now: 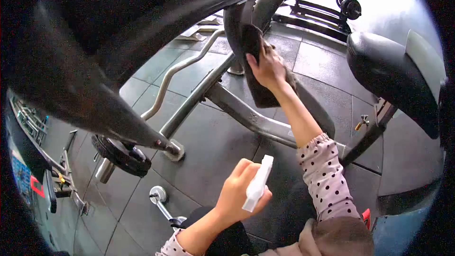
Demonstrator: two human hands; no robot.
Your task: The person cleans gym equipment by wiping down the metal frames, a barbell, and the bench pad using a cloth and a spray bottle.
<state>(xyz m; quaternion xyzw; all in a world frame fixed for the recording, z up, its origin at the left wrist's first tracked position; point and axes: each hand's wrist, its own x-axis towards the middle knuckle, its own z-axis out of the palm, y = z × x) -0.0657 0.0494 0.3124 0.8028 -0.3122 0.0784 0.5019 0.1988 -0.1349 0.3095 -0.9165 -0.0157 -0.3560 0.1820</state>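
Note:
My left hand [239, 192] is closed around a spray bottle. Only its white spray head [258, 184] shows above the fingers; the body is hidden below. Farther out, my right hand [269, 68] presses a dark cloth [261, 94] against the black upright pad [233, 28] of a gym machine. The thumb lies over the cloth, and the other fingers are partly hidden at its far side. The two hands are well apart.
A black padded seat [393, 66] stands at the right. Dark metal frame bars [246, 114] cross the middle, and a large black arm [95, 99] fills the upper left. A weight plate [121, 156] hangs at the left above tiled flooring [208, 137].

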